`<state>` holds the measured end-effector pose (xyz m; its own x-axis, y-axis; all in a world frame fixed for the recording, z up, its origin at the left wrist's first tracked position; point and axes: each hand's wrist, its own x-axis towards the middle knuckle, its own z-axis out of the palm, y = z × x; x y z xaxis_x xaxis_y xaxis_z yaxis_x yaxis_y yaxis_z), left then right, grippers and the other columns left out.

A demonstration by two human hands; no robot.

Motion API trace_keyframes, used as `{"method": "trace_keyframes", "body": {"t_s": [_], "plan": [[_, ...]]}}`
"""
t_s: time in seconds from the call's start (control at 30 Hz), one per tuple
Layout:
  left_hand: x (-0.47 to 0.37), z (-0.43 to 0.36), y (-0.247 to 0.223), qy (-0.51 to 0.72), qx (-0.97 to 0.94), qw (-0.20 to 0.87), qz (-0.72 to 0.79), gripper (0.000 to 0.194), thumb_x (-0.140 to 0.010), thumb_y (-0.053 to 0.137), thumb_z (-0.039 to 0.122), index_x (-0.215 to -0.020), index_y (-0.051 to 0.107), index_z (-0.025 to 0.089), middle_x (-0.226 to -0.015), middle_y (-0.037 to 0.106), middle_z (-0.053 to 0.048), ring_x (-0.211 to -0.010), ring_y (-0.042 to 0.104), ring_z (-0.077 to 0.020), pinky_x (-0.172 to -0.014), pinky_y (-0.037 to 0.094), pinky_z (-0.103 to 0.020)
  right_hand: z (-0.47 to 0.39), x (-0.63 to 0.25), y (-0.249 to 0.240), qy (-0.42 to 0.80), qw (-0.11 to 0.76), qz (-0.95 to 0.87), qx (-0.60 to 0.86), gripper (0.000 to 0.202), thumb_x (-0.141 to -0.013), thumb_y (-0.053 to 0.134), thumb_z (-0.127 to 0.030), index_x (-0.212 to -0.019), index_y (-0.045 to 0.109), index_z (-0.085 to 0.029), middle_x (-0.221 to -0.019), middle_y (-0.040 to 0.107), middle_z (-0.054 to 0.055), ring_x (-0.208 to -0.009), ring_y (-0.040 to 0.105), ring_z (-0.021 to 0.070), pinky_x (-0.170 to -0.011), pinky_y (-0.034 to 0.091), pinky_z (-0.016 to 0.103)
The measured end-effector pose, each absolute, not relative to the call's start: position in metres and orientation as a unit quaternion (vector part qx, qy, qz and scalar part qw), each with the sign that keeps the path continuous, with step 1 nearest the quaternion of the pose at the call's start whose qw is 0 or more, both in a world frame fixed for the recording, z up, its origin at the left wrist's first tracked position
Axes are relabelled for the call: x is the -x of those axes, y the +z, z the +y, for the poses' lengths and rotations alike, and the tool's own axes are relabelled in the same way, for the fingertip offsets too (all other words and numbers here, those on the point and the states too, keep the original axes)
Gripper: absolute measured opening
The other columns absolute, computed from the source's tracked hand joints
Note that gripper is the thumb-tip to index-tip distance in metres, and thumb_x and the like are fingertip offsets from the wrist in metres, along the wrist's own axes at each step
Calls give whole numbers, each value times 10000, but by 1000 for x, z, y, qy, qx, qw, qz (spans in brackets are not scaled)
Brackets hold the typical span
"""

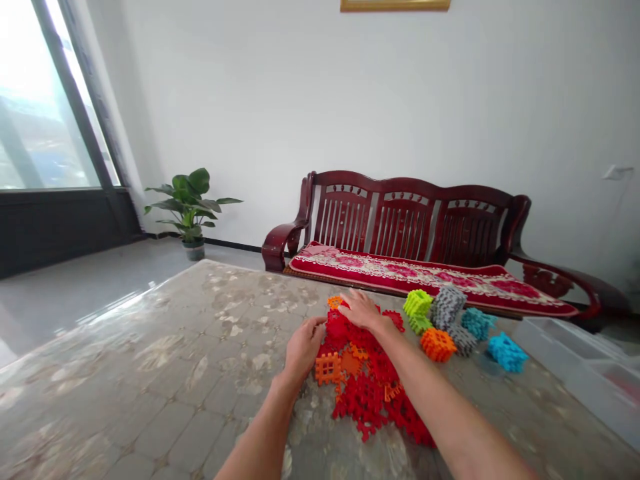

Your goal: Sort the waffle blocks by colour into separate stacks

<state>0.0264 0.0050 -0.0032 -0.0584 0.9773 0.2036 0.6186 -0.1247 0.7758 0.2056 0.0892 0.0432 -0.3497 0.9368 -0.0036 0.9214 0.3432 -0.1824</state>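
Observation:
A loose heap of red notched plastic building pieces (367, 397) lies on the table, with orange building pieces (328, 368) mixed in. My left hand (304, 347) rests at the heap's left side, its fingers loosely bent against the edge pieces. Over the far part of the heap reaches my right hand (361, 311), fingers apart and touching red pieces. Neither hand shows a piece gripped in it, though some fingertips are partly hidden. My right forearm covers part of the heap's right side.
Right of the heap stand stacked pieces: lime green (419, 308), grey (449, 305), orange (438, 345), teal (477, 323) and blue (507, 352). A clear plastic box (555, 347) sits at the right edge. A patterned cloth (175, 373) covers the table; behind it is a wooden bench (400, 220).

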Motion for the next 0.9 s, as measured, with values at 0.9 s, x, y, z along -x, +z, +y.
{"method": "trace_keyframes", "body": {"t_s": [0.9], "plan": [[-36, -8, 0, 226, -720, 70, 652, 430, -931, 426, 363, -1322, 596, 313, -1435, 538, -59, -1380, 374, -336, -1129, 305, -489, 69, -219, 44, 55, 47, -885, 460, 529, -742, 533, -67, -1192, 683, -300, -1164, 701, 17, -1153, 552, 211, -988, 388, 301]]}}
